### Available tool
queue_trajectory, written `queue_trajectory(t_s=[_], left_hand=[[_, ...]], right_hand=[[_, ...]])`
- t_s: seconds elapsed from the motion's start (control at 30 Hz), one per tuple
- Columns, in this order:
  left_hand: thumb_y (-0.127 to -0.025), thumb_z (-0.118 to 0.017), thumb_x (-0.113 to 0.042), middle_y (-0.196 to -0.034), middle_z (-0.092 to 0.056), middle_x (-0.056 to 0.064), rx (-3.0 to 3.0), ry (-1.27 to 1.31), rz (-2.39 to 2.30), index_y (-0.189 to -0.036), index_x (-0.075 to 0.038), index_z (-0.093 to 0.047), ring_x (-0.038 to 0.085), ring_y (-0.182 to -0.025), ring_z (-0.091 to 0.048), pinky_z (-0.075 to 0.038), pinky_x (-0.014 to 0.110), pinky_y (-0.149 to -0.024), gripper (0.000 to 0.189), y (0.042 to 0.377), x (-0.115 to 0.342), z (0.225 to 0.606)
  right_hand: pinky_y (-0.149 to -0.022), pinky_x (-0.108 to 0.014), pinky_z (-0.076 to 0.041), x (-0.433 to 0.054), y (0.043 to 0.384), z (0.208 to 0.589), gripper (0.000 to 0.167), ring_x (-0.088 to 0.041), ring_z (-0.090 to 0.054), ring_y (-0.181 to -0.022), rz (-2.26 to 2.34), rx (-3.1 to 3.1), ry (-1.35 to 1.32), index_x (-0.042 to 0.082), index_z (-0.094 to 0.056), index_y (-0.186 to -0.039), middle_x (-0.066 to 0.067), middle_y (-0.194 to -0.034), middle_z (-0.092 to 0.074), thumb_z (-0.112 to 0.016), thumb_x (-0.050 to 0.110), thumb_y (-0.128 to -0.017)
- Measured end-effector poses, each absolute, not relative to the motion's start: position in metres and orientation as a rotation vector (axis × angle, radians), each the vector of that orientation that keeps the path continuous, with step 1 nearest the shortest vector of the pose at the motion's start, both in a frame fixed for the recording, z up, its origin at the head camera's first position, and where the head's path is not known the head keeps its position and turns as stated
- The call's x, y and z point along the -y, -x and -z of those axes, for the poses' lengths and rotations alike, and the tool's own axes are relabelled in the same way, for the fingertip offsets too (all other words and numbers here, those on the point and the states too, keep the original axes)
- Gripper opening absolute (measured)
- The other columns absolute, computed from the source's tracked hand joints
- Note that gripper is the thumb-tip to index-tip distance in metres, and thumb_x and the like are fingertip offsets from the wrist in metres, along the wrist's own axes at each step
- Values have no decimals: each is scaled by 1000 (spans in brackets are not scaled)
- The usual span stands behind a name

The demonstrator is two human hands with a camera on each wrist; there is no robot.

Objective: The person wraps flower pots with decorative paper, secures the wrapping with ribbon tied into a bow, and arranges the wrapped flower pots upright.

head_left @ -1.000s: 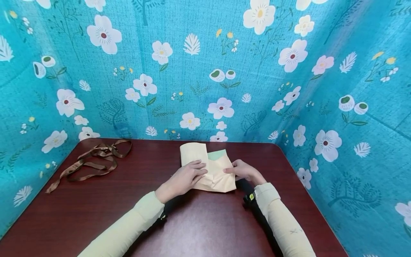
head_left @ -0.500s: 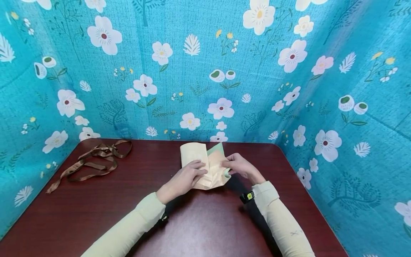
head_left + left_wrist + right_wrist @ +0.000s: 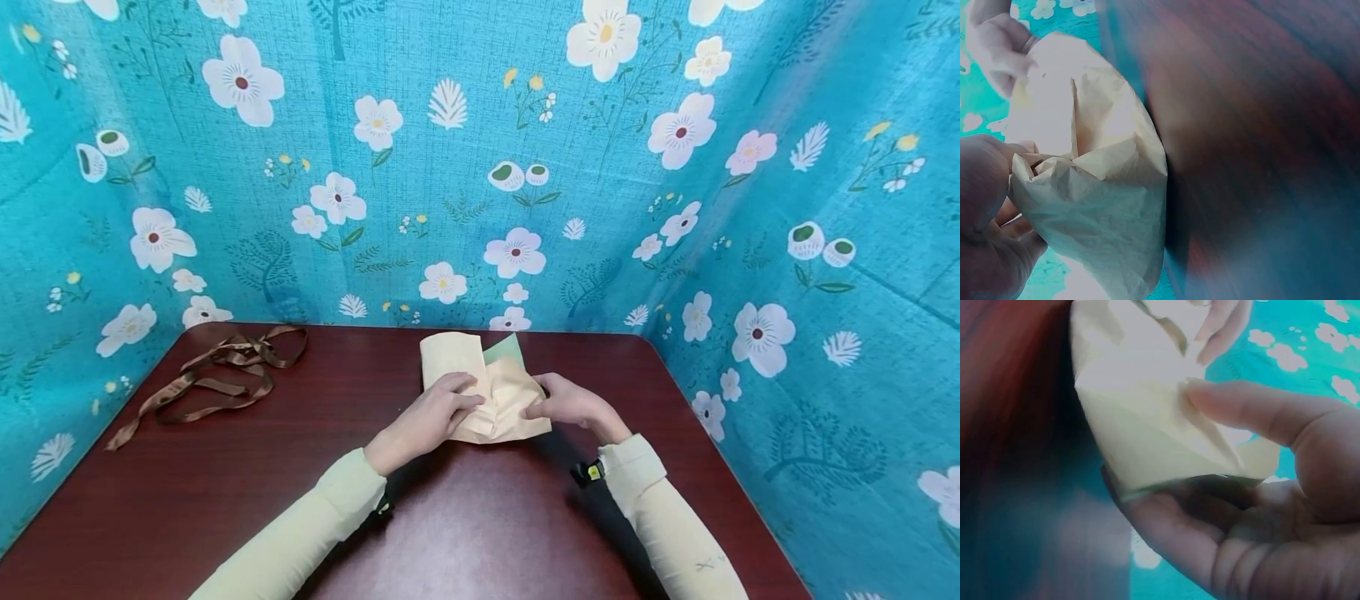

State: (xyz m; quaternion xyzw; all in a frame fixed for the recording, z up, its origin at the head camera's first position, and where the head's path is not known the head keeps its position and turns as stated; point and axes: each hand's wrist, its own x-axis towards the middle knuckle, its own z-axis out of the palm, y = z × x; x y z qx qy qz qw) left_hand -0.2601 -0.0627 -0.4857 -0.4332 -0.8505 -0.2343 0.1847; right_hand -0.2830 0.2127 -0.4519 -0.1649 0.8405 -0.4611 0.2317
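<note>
Cream wrapping paper point(image 3: 452, 357) with a pale green underside point(image 3: 508, 347) lies folded and creased near the table's far edge. My left hand point(image 3: 433, 412) holds its folded left part; in the left wrist view the crumpled paper point(image 3: 1104, 206) bulges out beside that hand. On the other side, my right hand point(image 3: 573, 402) grips the right edge. The right wrist view shows the thumb on top of the paper point(image 3: 1141, 425) and the fingers beneath it. What the folded paper may enclose is hidden.
A tangled brown ribbon point(image 3: 242, 357) lies on the dark red table point(image 3: 480, 517) at the far left. Blue floral cloth point(image 3: 450, 208) hangs behind the table and along its sides. A black strap with a small device point(image 3: 588, 472) sits at the right wrist.
The right hand first folded the paper's right edge inward, baring more green, then moved slightly back right as the edge opened out again. The left hand stayed in place.
</note>
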Motion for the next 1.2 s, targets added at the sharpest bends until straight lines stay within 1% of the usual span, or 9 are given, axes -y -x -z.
queue_trajectory(t_s=[0.13,0.23,0.4,0.5,0.67,0.83,1.03,1.13,1.2], left_hand=[[-96,-68,-4,-127,-64,18,2411,1215,644,-113,-8,-79,31,-125,-57,-48,40,-107,20,261,63,487],[-97,-68,-5,-128,-64,18,2411,1212,639,-113,-8,-79,31,-125,-57,-48,41,-107,20,262,64,487],[-97,-67,-4,-127,-65,19,2412,1218,641,-114,-7,-78,32,-125,-57,-48,42,-107,20,261,64,487],[-97,-67,-4,-127,-65,19,2422,1215,640,-114,-6,-78,33,-125,-57,-48,42,-107,21,261,64,487],[-96,-67,-2,-128,-65,20,2434,1206,652,-114,-6,-78,33,-125,-57,-48,42,-107,21,260,65,487],[-97,-67,-3,-127,-65,20,2428,1205,645,-113,-6,-78,33,-125,-57,-48,42,-107,21,260,65,487],[-96,-67,-3,-127,-65,20,2422,1220,640,-113,-5,-78,32,-125,-58,-48,42,-106,20,261,64,485],[-96,-68,-3,-126,-65,20,2415,1229,630,-113,-5,-78,33,-124,-58,-49,42,-106,20,261,64,485],[-96,-68,-3,-126,-65,20,2412,1228,623,-113,-5,-78,33,-124,-58,-49,42,-106,20,261,64,486]], right_hand=[[-78,-39,-60,-221,282,461,39,-18,-69,-85,1297,-2294,303,-10,-59,-127,-11,-100,-71,-65,15,-99],[-79,-45,-61,-226,283,467,37,-19,-71,-84,1316,-2303,228,-11,-61,-122,-11,-96,-72,-61,21,-102],[-77,-45,-62,-234,287,478,29,-19,-73,-78,1368,-2283,205,-13,-66,-112,-10,-88,-73,-70,9,-95],[-76,-44,-62,-239,289,484,31,-19,-74,-75,1411,-2257,188,-14,-66,-113,-13,-88,-76,-74,7,-91],[-76,-41,-62,-245,289,489,40,-20,-74,-78,1425,-2232,220,-14,-63,-115,-16,-91,-76,-82,2,-83],[-70,-34,-60,-250,285,488,39,-19,-70,-73,1327,-2312,244,-10,-65,-106,-12,-85,-72,-86,2,-76],[-67,-36,-56,-253,284,485,32,-19,-64,-67,1237,-2372,270,-6,-65,-95,-10,-76,-69,-87,2,-73],[-71,-35,-58,-254,286,487,31,-19,-67,-71,1264,-2332,297,-8,-65,-99,-11,-80,-72,-84,2,-77],[-76,-35,-60,-252,289,489,30,-19,-70,-76,1328,-2272,286,-10,-65,-105,-12,-86,-74,-80,5,-85]])
